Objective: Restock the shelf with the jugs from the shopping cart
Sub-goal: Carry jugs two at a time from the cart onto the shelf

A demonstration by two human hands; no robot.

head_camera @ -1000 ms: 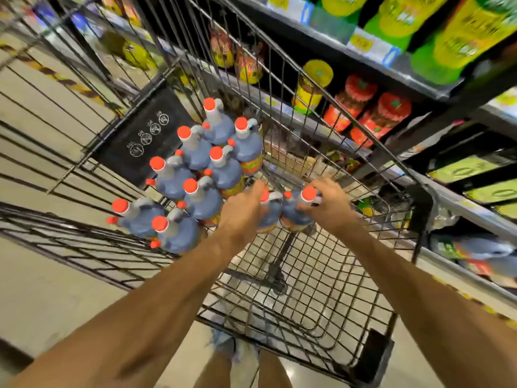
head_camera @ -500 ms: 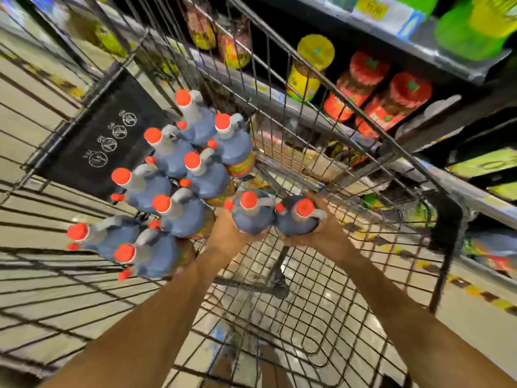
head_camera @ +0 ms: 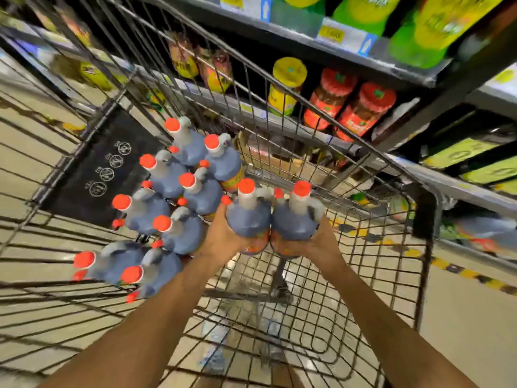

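Two bare forearms reach into the shopping cart (head_camera: pixel 321 326). The left hand (head_camera: pixel 223 239) is wrapped round the lower body of the first jug (head_camera: pixel 247 217), orange cap up. The right hand (head_camera: pixel 310 245) grips the second jug (head_camera: pixel 296 219) the same way. The two held jugs touch side by side, upright, inside the basket. Just left of them a cluster of spare jugs (head_camera: pixel 173 203) stands in the cart. Beyond the cart is the shelf (head_camera: pixel 293 43), with red-lidded jars (head_camera: pixel 349 107) and a yellow-lidded jar (head_camera: pixel 285 85).
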